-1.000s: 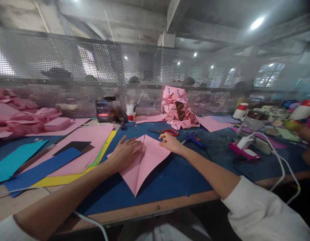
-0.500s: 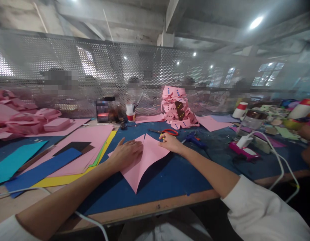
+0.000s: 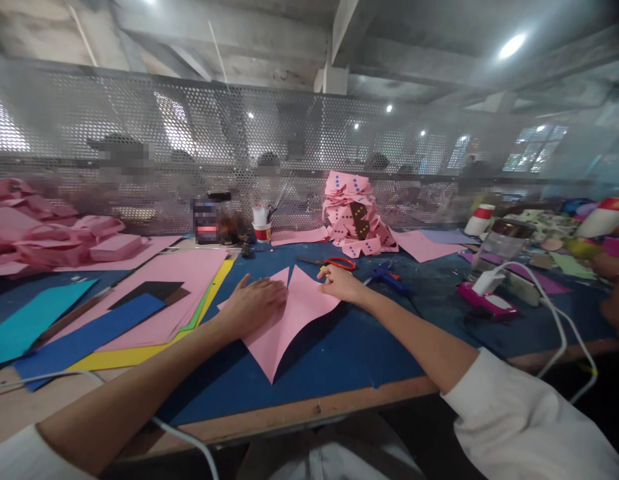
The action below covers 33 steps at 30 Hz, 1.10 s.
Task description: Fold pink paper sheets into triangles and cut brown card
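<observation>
On the blue tabletop mat (image 3: 339, 363), front and centre: pink paper sheet (image 3: 300, 313), far edge notched, right half raised. Left hand (image 3: 254, 303) lies flat, fingers extended, gripping nothing. Right hand (image 3: 342, 285) is curled, pinching the sheet's right edge. Red-handled scissors (image 3: 341, 263), blue glue gun (image 3: 390, 279) just beyond it.

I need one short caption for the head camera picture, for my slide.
The left hand rests on a pink sheet; the right hand holds its edge, near red-handled scissors.

Dim; ceiling lamp (image 3: 512, 45) glaring upper right (edges stretched).
</observation>
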{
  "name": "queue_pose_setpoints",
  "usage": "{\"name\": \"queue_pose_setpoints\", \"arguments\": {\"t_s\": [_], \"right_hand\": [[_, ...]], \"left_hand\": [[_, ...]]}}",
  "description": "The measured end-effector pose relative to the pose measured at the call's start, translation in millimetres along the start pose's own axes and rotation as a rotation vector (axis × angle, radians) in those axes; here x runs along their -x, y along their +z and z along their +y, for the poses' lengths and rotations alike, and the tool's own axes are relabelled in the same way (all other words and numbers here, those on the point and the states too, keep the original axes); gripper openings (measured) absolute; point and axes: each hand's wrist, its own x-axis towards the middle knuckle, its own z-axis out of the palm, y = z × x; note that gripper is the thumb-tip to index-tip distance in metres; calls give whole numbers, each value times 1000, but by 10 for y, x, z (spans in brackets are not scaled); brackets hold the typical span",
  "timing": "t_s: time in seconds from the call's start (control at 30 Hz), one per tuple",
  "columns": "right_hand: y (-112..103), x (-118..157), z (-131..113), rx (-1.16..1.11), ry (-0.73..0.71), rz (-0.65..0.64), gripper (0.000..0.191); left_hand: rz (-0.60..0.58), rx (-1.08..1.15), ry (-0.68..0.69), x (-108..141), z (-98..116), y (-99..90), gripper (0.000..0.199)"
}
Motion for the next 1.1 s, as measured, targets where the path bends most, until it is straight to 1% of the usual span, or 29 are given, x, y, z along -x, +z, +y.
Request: {"name": "queue_pose_setpoints", "arguments": {"t_s": [0.1,0.37,0.47,0.57,0.7,0.8,0.87,0.93,1.03,1.1], "right_hand": [[6,-17,22,-18,7,11,28],[-24,-45,66,-106,50,42,33],[-77,-1,60,-157,58,16,36],[-120,56,45,-270,82,-33,34],[-109,101,39,-337,63,-46,29],[-67,103,60,-327,24,-15,25],[-44,104,75,-284,-14,19,23],[-35,115,77,-249,-32,24,24],[-51,151,52,-242,-29,-21,30],[-71,176,27,-233,-40,-43,30]], "left_hand": [[22,25,-37,5,-5,21,34],[3,50,-18,-16,-73,62,36],[0,66,-17,-29,-93,55,36],[17,74,-19,-37,-92,25,35],[54,72,-8,-6,-79,-40,32],[25,85,61,56,-98,-58,31],[-5,95,83,98,-125,-45,33],[-27,97,63,126,-153,-23,36],[-47,91,31,142,-177,3,39],[-59,98,29,143,-184,11,42]]}}
